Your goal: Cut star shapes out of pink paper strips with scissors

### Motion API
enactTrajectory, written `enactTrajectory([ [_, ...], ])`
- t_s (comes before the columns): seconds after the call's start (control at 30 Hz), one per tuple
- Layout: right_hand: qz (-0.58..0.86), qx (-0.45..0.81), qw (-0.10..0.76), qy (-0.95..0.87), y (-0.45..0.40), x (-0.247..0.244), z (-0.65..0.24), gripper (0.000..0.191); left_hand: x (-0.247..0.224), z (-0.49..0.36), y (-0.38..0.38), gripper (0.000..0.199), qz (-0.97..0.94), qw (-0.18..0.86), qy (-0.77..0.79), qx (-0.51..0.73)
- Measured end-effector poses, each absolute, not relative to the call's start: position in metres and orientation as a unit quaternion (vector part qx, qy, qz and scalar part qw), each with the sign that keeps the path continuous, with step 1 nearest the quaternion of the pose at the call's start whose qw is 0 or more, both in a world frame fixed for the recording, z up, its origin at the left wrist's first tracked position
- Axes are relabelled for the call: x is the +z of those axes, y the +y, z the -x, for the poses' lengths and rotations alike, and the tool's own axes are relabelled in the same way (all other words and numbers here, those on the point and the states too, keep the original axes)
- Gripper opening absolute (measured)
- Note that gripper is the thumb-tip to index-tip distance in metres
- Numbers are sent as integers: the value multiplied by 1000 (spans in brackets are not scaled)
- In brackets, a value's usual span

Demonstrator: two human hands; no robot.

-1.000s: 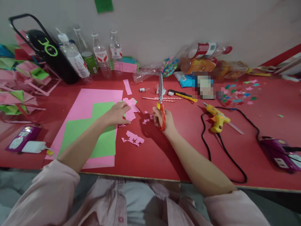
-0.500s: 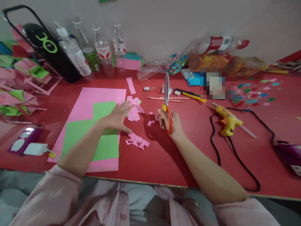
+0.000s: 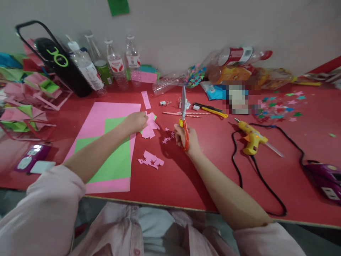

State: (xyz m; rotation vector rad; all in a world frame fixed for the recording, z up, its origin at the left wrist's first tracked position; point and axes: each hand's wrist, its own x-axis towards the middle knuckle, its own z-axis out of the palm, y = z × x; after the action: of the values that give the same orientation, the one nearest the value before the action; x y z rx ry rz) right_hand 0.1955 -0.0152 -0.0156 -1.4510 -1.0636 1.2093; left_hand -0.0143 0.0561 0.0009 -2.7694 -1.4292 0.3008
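Observation:
My right hand is closed around the orange and yellow handles of a pair of scissors, blades pointing up and away from me. Over the left edge of a heap of pink paper pieces, my left hand has its fingers pinched together on the paper; the fingertips are partly hidden. Small pink paper stars lie between the heap and my right hand. Nearer me is a pink paper scrap with star-shaped cutouts. Green sheets rest on a larger pink sheet under my left forearm.
A yellow glue gun with a black cord lies at right, near scattered coloured stars. Striped pencils and a yellow cutter lie beyond the scissors. Bottles and a black flask stand at the back left.
My left hand has moved from its spread pose to the pink heap, and its fingers have closed there. The scissors stay in my right hand. The whole view has shifted slightly.

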Motion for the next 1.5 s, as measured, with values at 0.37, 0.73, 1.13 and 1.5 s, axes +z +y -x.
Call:
enactTrajectory([
  [0.37,581,490,470,-448,-17,-16,-195,32,-3,18,79,14,814,-236,-529,-39],
  [0.73,592,485,453,-458,-17,-15,-195,29,10,34,71,11,750,-405,-498,-158],
  [1.13,599,481,452,-454,-17,-15,-196,32,7,17,67,27,861,-72,-503,-3],
  [1.5,598,483,454,-450,-18,-12,-195,30,3,-11,60,31,892,57,-434,114],
])
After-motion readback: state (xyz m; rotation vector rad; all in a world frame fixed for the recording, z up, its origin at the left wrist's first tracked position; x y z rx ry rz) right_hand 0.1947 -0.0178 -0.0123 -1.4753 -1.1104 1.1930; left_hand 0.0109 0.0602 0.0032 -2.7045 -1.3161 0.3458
